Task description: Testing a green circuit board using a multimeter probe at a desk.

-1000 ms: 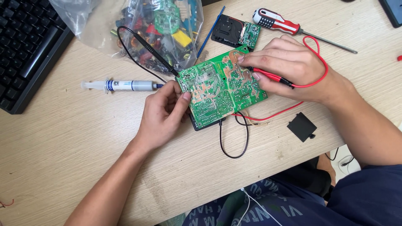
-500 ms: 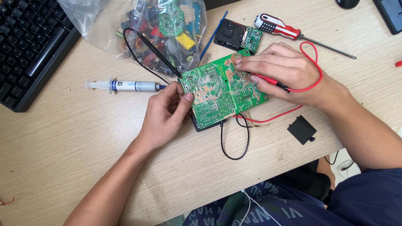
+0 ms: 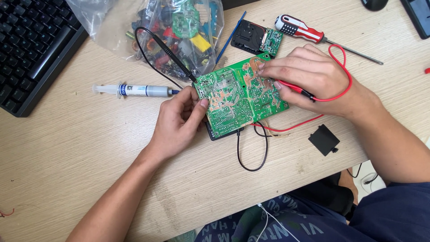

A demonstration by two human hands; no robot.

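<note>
A green circuit board (image 3: 235, 96) lies solder side up on the wooden desk (image 3: 80, 170), over a black case. My left hand (image 3: 179, 118) grips the board's left edge, thumb on top, and holds a black test probe (image 3: 177, 60) whose lead loops up over the bag. My right hand (image 3: 309, 76) rests on the board's right half and holds a red test probe (image 3: 295, 88); its red lead (image 3: 342, 67) curls round the wrist. A black wire loop (image 3: 253, 154) hangs below the board.
A clear bag of electronic parts (image 3: 165, 27) lies behind the board. A syringe (image 3: 134, 90) is left of it, a black keyboard (image 3: 31, 49) at far left. A small module (image 3: 259, 39), a red-handled screwdriver (image 3: 304, 30) and a black plastic cover (image 3: 323, 140) lie around.
The view has drifted slightly, so everything sits a little lower and to the right. Both hands stay on the board in much the same pose.
</note>
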